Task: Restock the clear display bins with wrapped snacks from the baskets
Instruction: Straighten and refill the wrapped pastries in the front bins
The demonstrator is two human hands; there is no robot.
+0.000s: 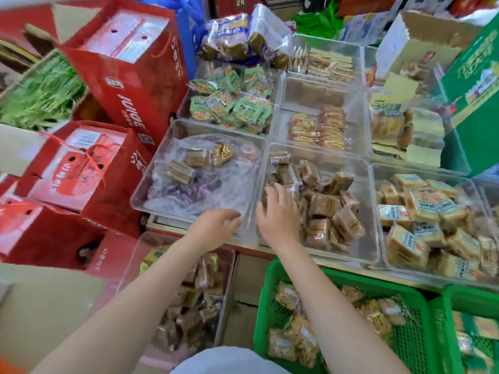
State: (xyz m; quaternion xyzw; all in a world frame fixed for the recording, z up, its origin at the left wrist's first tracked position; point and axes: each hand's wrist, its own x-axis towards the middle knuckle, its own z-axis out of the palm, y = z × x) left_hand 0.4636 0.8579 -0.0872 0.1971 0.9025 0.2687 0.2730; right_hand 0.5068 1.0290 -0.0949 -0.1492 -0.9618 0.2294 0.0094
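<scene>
Both hands are loose and empty: left hand (pixel 216 222) at the front rim of the near-left bin (pixel 151 184), right hand (pixel 278 211) on brown snacks (pixel 324 206) in the middle bin (pixel 364 168). Green basket (pixel 267 292) sits below, red boxes (pixel 127 76) crowd the left.

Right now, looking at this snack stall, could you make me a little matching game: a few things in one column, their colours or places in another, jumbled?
Things:
1. basket
2. juice box
3. right hand
4. left hand

Descriptions:
A. red
B. green
C. at the near edge of the bin holding a plastic bag
D. on the brown wrapped snacks

Pairs: 1-B, 2-A, 3-D, 4-C
</scene>
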